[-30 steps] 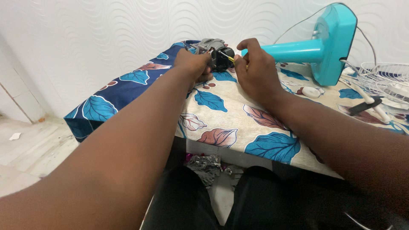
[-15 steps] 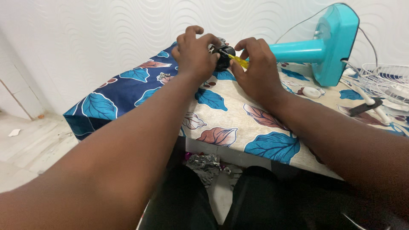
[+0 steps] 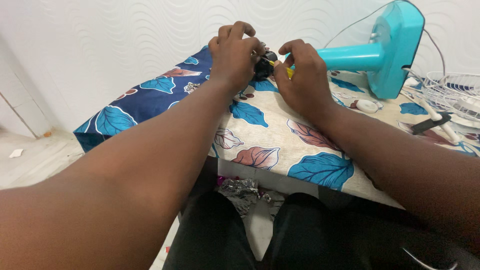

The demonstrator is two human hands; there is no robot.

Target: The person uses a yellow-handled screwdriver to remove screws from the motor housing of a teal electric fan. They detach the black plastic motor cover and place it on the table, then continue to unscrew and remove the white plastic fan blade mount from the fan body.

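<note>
Both hands meet near the far edge of the table [image 3: 320,185], which is draped in a cloth printed with blue and rust leaves. The left hand [image 3: 232,55] is closed over a small black motor [image 3: 263,67], its fingers curled across the top so that most of the part is hidden. The right hand [image 3: 300,75] pinches a thin yellow-handled screwdriver [image 3: 286,71], tip pointed into the motor. Just beside the right hand, a turquoise fan stand [image 3: 380,52] lies on its side toward the far right corner. A white wire fan guard [image 3: 450,92] rests at the right edge.
</note>
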